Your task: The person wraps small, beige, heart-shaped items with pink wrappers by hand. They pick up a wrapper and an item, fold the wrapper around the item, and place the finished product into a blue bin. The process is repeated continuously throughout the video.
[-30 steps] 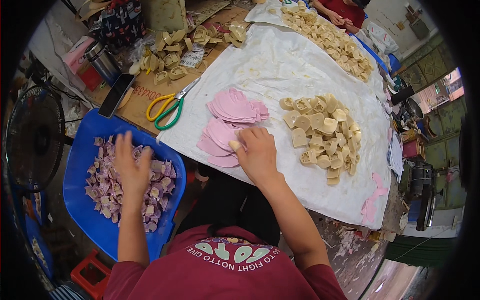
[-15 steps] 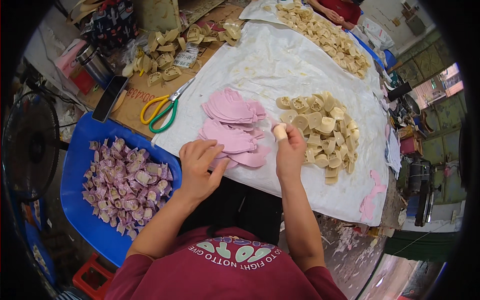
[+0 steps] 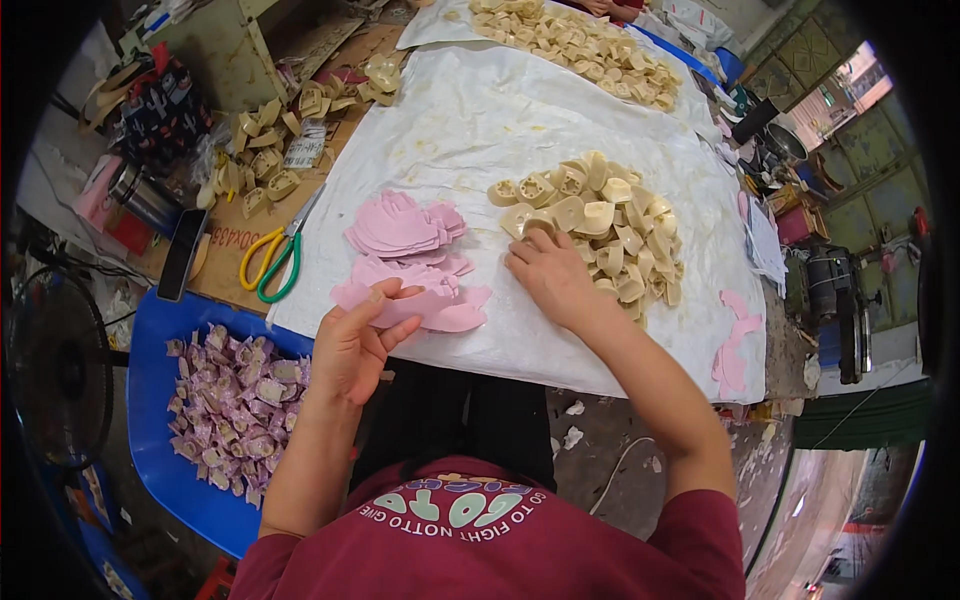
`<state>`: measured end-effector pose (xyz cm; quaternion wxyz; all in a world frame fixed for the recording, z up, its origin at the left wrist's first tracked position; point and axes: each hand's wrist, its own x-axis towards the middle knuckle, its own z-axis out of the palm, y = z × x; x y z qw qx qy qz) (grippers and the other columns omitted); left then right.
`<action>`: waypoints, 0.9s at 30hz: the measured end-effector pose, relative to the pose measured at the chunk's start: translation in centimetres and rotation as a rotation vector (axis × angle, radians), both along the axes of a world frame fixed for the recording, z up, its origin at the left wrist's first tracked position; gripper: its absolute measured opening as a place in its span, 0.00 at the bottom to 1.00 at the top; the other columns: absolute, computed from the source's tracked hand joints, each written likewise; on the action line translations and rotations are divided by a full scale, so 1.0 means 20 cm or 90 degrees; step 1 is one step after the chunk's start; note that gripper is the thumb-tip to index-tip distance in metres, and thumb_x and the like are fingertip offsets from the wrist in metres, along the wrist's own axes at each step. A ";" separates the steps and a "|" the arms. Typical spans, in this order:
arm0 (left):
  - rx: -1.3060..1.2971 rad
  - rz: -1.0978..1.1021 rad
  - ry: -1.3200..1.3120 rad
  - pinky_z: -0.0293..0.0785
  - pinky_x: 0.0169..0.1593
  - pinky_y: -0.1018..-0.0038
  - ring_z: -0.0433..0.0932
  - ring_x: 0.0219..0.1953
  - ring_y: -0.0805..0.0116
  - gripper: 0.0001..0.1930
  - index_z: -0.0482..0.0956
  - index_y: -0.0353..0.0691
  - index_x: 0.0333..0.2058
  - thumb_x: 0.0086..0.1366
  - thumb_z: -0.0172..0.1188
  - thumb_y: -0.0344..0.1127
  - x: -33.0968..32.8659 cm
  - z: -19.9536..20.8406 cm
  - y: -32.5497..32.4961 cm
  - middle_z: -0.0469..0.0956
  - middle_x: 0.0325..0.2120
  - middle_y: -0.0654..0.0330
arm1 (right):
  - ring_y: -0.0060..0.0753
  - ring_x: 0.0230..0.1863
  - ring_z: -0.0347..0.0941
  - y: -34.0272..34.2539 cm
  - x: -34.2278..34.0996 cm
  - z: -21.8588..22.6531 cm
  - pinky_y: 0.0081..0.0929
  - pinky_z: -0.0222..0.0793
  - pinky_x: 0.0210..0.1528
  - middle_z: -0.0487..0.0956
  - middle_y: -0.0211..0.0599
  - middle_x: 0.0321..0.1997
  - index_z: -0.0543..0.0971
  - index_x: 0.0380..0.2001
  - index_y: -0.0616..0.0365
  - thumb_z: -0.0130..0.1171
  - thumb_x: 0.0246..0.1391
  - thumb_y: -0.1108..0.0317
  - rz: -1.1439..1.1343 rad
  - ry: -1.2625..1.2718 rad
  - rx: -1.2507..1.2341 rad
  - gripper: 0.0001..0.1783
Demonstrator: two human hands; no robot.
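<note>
My left hand (image 3: 352, 345) is raised at the near edge of the pink stack, thumb and fingers closed on a thin pink cut piece (image 3: 415, 306). Behind it lie more pink cut pieces (image 3: 400, 222) in overlapping layers. Palm down, my right hand (image 3: 555, 278) reaches to the left side of a heap of beige moulded shoe heels (image 3: 600, 215). Its bent fingertips close on one heel there, partly hidden under them. Scissors (image 3: 285, 250) with yellow and green handles lie left of the pink stack.
A blue basin (image 3: 150, 400) at the left holds several purple-patterned pieces. Past it stand a black fan (image 3: 62, 365), a phone (image 3: 184, 255) and a steel flask (image 3: 145, 195). More beige heels (image 3: 580, 50) cover the far table, near another person's hands (image 3: 597, 6). Pink scraps (image 3: 735, 345) lie at the right edge.
My right hand has moved from beside the pink stack, where it held a beige piece upright, onto the beige heap. My left hand has turned and lifted a pink piece's edge. The view has shifted.
</note>
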<state>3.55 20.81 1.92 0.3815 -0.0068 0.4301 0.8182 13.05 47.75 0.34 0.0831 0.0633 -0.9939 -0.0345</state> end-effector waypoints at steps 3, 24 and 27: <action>0.082 0.005 -0.021 0.78 0.54 0.63 0.75 0.53 0.51 0.18 0.72 0.26 0.50 0.68 0.50 0.34 -0.02 -0.01 -0.01 0.72 0.50 0.39 | 0.41 0.53 0.68 0.06 -0.01 0.05 0.37 0.64 0.52 0.75 0.40 0.43 0.79 0.36 0.59 0.53 0.46 0.75 -0.021 -0.023 0.008 0.12; 0.121 0.006 0.020 0.74 0.55 0.64 0.76 0.52 0.57 0.21 0.69 0.28 0.54 0.70 0.51 0.40 0.22 0.13 0.24 0.74 0.52 0.47 | 0.37 0.40 0.79 -0.58 0.27 0.30 0.29 0.76 0.42 0.79 0.44 0.42 0.75 0.43 0.66 0.66 0.44 0.79 -0.102 0.345 -0.747 0.19; 0.163 -0.036 0.033 0.71 0.58 0.63 0.75 0.54 0.57 0.22 0.69 0.29 0.55 0.71 0.49 0.41 0.28 0.20 0.21 0.75 0.51 0.47 | 0.42 0.41 0.78 -0.57 0.25 0.32 0.32 0.76 0.42 0.79 0.45 0.41 0.76 0.40 0.65 0.66 0.42 0.81 0.010 0.425 -0.582 0.19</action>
